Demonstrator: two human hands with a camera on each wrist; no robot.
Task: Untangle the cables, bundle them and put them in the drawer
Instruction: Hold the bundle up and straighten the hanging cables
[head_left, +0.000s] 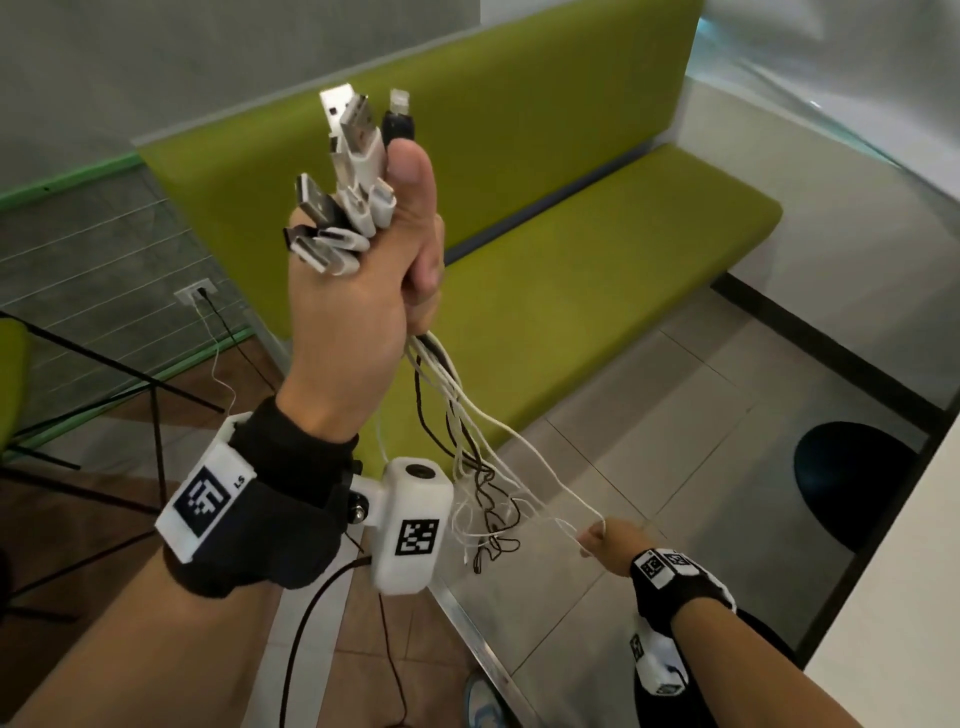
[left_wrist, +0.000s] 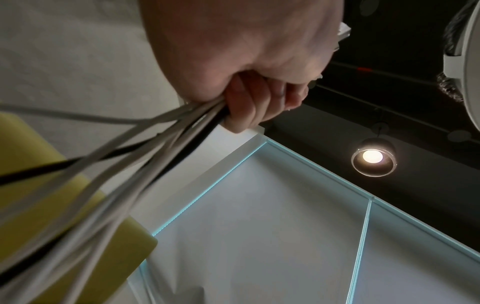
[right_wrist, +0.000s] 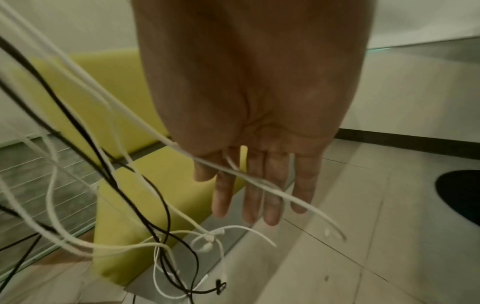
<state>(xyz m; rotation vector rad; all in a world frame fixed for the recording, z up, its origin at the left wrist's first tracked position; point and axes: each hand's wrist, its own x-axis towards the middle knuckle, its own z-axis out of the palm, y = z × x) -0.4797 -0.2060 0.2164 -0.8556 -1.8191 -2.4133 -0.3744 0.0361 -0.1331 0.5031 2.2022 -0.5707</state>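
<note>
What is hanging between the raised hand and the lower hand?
Loose white and black cables run from the left hand down to the right hand, still knotted midway; the head view shows it.

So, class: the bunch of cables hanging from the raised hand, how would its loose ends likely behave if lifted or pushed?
The cables look floppy: below the left hand they droop and kink. They probably snag: white and black strands cross low down. Seemingly light: one white cable just lies across the right hand's straight fingers.

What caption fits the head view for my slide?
Left hand grips the cables by their plugs while right hand draws out one white strand.
</note>
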